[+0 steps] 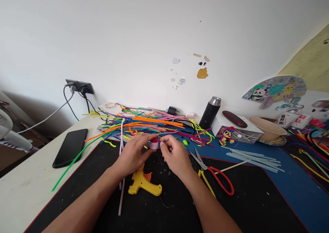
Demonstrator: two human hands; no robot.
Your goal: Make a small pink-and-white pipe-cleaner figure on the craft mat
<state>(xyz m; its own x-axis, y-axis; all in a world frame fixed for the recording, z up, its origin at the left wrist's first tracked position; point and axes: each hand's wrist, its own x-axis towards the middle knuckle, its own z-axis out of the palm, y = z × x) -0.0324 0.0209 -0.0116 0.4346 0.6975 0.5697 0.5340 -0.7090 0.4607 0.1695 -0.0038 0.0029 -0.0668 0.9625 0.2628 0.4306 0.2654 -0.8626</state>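
My left hand [131, 154] is closed around a small pink and red roll [154, 144], which looks like wound pipe cleaner, gripped between thumb and fingers. Just to its right, my right hand [178, 156] has its fingertips pinched together close to the roll; what they hold, if anything, is too small to make out. Below my hands a yellow glue gun [145, 184] lies on the black mat, its front end partly hidden by my left hand. Pale lilac pipe cleaners [121, 198] run beneath my left wrist.
Red-handled scissors [219, 178] lie open to the right, beside translucent glue sticks [254, 159]. Many coloured pipe cleaners [154, 121] spread along the wall. A black flask [210, 113], a small figurine [227, 136] and a bowl [268, 128] stand behind; a phone [70, 147] lies left.
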